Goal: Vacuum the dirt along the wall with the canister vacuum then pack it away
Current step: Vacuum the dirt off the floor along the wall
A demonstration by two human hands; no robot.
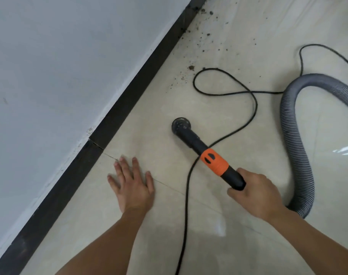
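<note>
One-handed, gripped the vacuum nozzle at its rear end with the right hand, fingers and thumb curled round the black tube just behind the orange collar. Planted the left hand flat on the pale floor tile, fingers straight and spread, grasping nothing, fingertips near the dark baseboard but not touching it. Pointed the nozzle up and left, with its round brush head down at the tile — touching or hovering, could not tell. Held the head well apart from the baseboard, with a bare strip of tile between.

Saw the dirt farther on: one brown clump beside the cord's loop, then crumbs thickening along the foot of the baseboard toward the top edge. Found the black power cord in the way — looped on the tile between head and dirt, run beneath the nozzle just ahead of the collar, then down between the two forearms to the bottom edge. Noted the grey ribbed hose arched on the right, from behind the right wrist up and off the right edge. Had open tile between hose and cord, and along the foot of the grey wall ahead of the left hand.
</note>
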